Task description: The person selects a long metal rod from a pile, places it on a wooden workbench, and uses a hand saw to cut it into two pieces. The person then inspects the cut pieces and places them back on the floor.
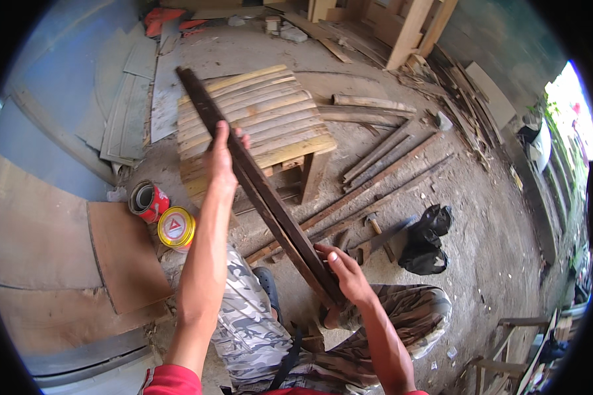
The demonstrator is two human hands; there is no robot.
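Two long dark brown wooden strips, lying side by side, run slantwise from the upper left down to my knees. Around their upper part my left hand is closed, thumb on top. My right hand grips them near the lower end, thumb along the near side. A narrow gap shows between the strips toward that lower end. Beyond them stands a low slatted wooden table, partly hidden by the strips and my left hand.
Left of my forearm are an open red can and a yellow-lidded can. To the right lie a hammer, a saw, a black plastic bag and several loose wooden strips. Scrap wood lines the far right wall.
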